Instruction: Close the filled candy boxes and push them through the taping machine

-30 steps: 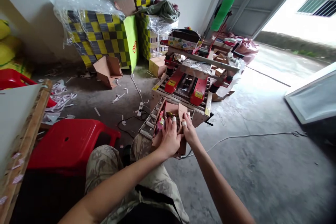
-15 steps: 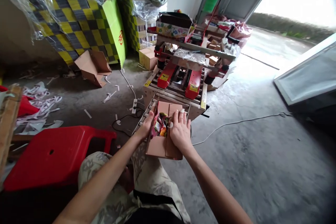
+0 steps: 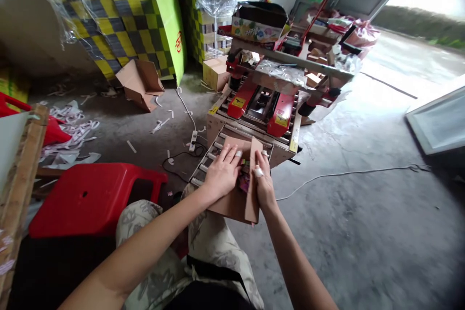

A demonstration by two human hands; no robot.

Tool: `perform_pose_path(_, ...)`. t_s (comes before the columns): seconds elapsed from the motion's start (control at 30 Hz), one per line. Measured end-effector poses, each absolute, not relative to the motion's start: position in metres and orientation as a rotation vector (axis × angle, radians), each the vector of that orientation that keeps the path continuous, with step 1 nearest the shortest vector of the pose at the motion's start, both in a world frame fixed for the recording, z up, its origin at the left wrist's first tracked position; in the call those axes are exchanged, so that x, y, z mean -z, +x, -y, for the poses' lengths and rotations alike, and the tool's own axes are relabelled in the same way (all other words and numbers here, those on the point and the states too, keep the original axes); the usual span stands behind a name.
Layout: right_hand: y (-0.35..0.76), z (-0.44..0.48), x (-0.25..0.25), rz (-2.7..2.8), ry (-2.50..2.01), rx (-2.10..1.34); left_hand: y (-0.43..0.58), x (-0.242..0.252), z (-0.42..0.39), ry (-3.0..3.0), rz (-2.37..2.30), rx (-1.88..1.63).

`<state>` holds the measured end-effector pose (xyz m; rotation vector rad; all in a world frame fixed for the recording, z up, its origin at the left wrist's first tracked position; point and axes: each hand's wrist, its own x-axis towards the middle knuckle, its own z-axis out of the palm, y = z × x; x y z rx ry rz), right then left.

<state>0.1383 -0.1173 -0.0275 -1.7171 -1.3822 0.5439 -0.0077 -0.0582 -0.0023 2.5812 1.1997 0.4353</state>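
A small brown cardboard box (image 3: pixel 232 206) sits in front of me at the end of a roller conveyor, its top partly uncovered. Colourful packets (image 3: pixel 244 177) show through the gap between its flaps. My left hand (image 3: pixel 222 172) lies flat over the left flap, fingers stretched out and white tape on one fingertip. The right flap (image 3: pixel 252 181) stands up on edge. Against its outer side rests my right hand (image 3: pixel 265 181), fingers extended, with white tape on the thumb and a finger.
Beyond the box stands a red carton-sealing machine (image 3: pixel 261 101) with rollers (image 3: pixel 205 167). A red plastic stool (image 3: pixel 90 198) is at my left, and an opened carton (image 3: pixel 140 85) lies on the floor. A power strip (image 3: pixel 193 140) and cables trail nearby. Checkered stacks (image 3: pixel 123 19) line the wall.
My left hand has moved from the box's left edge onto its left flap, which now lies folded in. The right flap has risen, and my right hand has shifted to its outer side.
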Motion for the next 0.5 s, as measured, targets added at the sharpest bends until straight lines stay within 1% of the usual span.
perform_pose_path(0.07,0.138,0.116,0.029,1.324,-1.703,-0.553,-0.005,0.003,0.061,2.618,-1.223,-0.436)
perform_pose_path(0.13,0.134,0.113,0.028,1.389,-1.760,-0.502,-0.003,0.004,0.062,2.631,-1.225,-0.418)
perform_pose_path(0.3,0.118,0.107,0.016,1.763,-2.024,-0.145,-0.014,0.004,0.051,2.480,-1.084,-0.386)
perform_pose_path(0.4,0.112,0.106,0.012,1.832,-2.113,-0.039,-0.018,0.003,0.049,2.403,-1.049,-0.364)
perform_pose_path(0.5,0.112,0.104,0.012,1.912,-2.101,0.014,-0.013,0.000,0.055,2.501,-1.112,-0.346)
